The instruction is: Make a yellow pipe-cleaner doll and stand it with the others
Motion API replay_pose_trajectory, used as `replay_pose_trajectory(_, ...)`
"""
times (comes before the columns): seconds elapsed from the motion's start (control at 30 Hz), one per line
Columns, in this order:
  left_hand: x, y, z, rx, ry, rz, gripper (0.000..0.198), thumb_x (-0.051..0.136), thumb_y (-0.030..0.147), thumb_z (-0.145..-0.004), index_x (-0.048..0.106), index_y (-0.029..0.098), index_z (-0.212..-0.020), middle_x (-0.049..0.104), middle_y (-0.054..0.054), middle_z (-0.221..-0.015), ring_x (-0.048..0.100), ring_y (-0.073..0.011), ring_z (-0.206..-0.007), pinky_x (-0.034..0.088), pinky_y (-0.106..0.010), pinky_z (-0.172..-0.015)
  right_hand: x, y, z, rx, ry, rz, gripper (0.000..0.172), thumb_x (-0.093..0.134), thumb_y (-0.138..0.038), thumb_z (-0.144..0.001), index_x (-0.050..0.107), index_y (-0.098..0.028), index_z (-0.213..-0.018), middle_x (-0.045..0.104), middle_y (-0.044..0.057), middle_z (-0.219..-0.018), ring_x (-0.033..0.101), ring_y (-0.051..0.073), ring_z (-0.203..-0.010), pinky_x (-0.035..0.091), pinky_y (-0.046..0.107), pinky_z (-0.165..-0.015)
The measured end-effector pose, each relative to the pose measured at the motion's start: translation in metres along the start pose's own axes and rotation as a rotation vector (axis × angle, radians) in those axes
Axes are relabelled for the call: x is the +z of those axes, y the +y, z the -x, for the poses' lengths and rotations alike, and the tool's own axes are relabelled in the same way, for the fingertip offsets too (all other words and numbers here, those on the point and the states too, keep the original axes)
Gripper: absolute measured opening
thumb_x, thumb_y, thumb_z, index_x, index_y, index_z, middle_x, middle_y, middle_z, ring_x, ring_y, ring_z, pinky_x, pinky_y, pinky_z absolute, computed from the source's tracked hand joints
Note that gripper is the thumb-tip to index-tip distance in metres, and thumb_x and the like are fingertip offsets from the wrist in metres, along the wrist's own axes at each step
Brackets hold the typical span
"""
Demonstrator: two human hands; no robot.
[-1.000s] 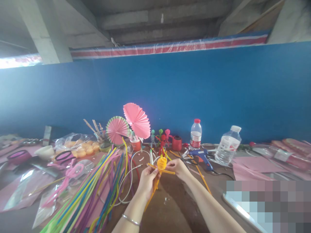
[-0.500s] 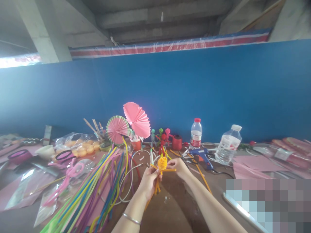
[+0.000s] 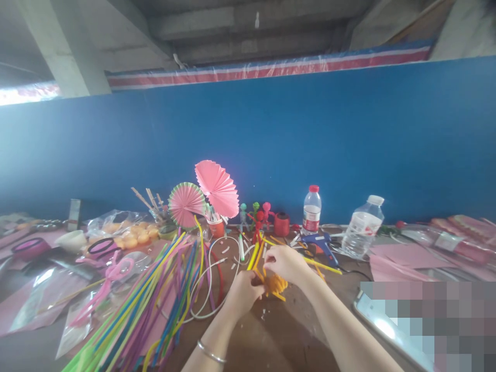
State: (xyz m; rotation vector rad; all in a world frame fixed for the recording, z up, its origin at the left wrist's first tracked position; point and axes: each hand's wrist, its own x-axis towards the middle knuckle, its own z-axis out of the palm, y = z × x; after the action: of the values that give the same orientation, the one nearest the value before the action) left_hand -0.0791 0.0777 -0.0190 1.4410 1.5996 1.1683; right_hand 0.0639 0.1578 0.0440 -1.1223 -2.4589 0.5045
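An orange-yellow pipe cleaner figure (image 3: 276, 284) with a coiled round part is between my hands, low over the brown table. My left hand (image 3: 243, 293) grips it from the left, thumb and fingers pinched on its strands. From above, my right hand (image 3: 284, 264) pinches another strand with bent fingertips; the exact grip is partly hidden. Just beyond my hands lie loose yellow pipe cleaners (image 3: 253, 255). Behind them stand small pipe cleaner figures, among them a red one (image 3: 259, 223) and a pink one (image 3: 266, 208).
A large bundle of coloured pipe cleaners (image 3: 134, 315) spreads at left beside a white cable (image 3: 192, 305). Folded paper fans (image 3: 217, 189) rise from a red cup (image 3: 216, 228). To the right are a blue glue gun (image 3: 324, 247), bottles (image 3: 363, 227) and a phone (image 3: 391, 323).
The orange-yellow figure has turned over, its coiled part now lower and to the right. Both hands have shifted, and my right hand has come in from the side to over the figure.
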Motion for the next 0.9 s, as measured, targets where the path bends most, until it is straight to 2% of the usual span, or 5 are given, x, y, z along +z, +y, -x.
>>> replay_pose_trajectory(0.17, -0.002, 0.008, -0.005, -0.025, 0.202, 0.107, 0.006, 0.062, 0.022, -0.062, 0.062, 0.016, -0.062, 0.058, -0.001, -0.046, 0.05, -0.0127, -0.041, 0.03, -0.021, -0.043, 0.004, -0.033, 0.009, -0.117, 0.12, 0.119, 0.014, 0.051, -0.022, -0.074, 0.064, -0.021, -0.07, 0.064, 0.001, -0.075, 0.054, 0.013, -0.07, 0.03, 0.022, -0.058)
replay_pose_trajectory(0.27, -0.005, 0.011, -0.005, -0.058, 0.311, 0.241, 0.005, 0.059, 0.015, -0.061, 0.058, 0.015, -0.057, 0.053, 0.002, -0.042, 0.044, -0.0092, -0.038, 0.025, -0.019, -0.04, 0.014, -0.046, 0.014, -0.17, 0.192, 0.149, 0.017, 0.049, -0.024, -0.078, 0.063, -0.019, -0.068, 0.063, 0.002, -0.071, 0.054, 0.013, -0.068, 0.029, 0.022, -0.057)
replay_pose_trajectory(0.4, -0.008, 0.011, -0.007, -0.05, 0.331, 0.616, 0.004, 0.061, 0.012, -0.061, 0.06, 0.013, -0.064, 0.057, 0.002, -0.051, 0.049, -0.0087, -0.045, 0.033, -0.019, -0.046, 0.028, -0.051, 0.019, -0.247, 0.236, 0.137, 0.023, 0.044, -0.022, -0.08, 0.062, -0.019, -0.066, 0.061, 0.002, -0.068, 0.053, 0.012, -0.066, 0.029, 0.022, -0.058)
replay_pose_trajectory(0.53, -0.012, 0.01, -0.012, -0.073, 0.354, 0.936, 0.02, 0.069, 0.017, -0.059, 0.06, 0.013, -0.076, 0.062, -0.001, -0.062, 0.056, -0.0106, -0.053, 0.04, -0.02, -0.051, 0.035, -0.048, 0.019, -0.339, 0.214, 0.056, 0.021, 0.045, -0.02, -0.079, 0.062, -0.02, -0.067, 0.062, 0.001, -0.069, 0.053, 0.011, -0.065, 0.03, 0.02, -0.059)
replay_pose_trajectory(0.9, -0.018, 0.015, -0.008, -0.1, 0.38, 1.104, 0.023, 0.068, 0.013, -0.059, 0.057, 0.013, -0.079, 0.065, -0.003, -0.066, 0.061, -0.0121, -0.055, 0.045, -0.021, -0.051, 0.045, -0.024, 0.007, -0.112, 0.268, -0.275, 0.014, 0.049, -0.018, -0.074, 0.062, -0.02, -0.068, 0.062, 0.0, -0.067, 0.054, 0.012, -0.062, 0.037, 0.02, -0.059)
